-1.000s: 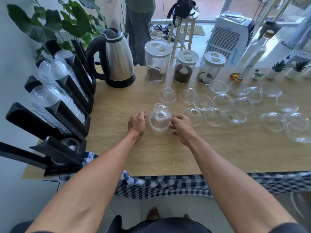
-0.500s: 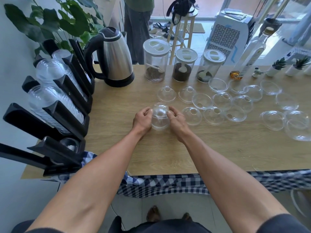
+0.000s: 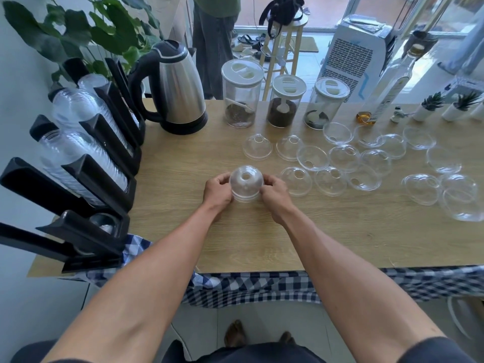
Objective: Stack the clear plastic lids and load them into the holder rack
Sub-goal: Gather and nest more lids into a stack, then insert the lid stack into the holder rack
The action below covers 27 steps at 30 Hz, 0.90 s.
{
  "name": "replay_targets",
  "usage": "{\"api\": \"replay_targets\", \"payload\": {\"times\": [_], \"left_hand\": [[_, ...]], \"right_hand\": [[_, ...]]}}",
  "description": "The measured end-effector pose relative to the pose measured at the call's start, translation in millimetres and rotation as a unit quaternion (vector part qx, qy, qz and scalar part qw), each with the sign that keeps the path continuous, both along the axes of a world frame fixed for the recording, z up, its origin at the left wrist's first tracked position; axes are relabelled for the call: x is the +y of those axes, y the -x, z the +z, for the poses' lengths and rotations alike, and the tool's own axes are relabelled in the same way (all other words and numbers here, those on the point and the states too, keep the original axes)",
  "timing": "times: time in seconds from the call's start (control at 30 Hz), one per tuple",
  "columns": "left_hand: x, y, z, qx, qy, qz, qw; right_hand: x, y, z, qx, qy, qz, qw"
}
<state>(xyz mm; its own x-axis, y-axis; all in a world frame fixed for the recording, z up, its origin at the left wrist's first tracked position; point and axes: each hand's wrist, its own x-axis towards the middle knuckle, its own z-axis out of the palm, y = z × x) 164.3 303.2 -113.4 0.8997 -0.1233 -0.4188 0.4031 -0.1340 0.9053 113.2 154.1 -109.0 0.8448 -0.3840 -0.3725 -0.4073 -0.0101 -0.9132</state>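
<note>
Clear glossy plastic lids [image 3: 337, 158] lie on matt wood-grain table [image 3: 314, 231] beside a shiny steel kettle [image 3: 180, 87].

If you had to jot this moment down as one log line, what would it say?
step: stacking | left hand and right hand: gripping lid stack on table | loose lids: many remain | holder rack: partly loaded

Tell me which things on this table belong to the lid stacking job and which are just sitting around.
Part of the job:
- stack of lids, held by left hand and right hand
- loose lids on the table
- black holder rack, partly filled

Just lying about:
- kettle
- three jars
- bottle
- small potted plants
</note>
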Motion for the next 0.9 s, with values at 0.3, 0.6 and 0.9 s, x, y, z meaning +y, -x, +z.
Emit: {"api": "replay_targets", "payload": {"times": [0.3, 0.6, 0.9], "left_hand": [[8.5, 13.4, 15.8, 0.067, 0.107, 0.088, 0.988], [31.3, 54.9, 56.7, 0.077, 0.131, 0.160, 0.975], [71.2, 102.1, 93.0, -0.036, 0.032, 0.229, 0.972]], "right_hand": [[-1.2, 6.0, 7.1, -0.021, -0.029, -0.014, 0.999], [12.1, 16.9, 44.2, -0.030, -0.085, 0.074, 0.993], [54.2, 29.8, 75.3, -0.063, -0.058, 0.188, 0.979]]}}
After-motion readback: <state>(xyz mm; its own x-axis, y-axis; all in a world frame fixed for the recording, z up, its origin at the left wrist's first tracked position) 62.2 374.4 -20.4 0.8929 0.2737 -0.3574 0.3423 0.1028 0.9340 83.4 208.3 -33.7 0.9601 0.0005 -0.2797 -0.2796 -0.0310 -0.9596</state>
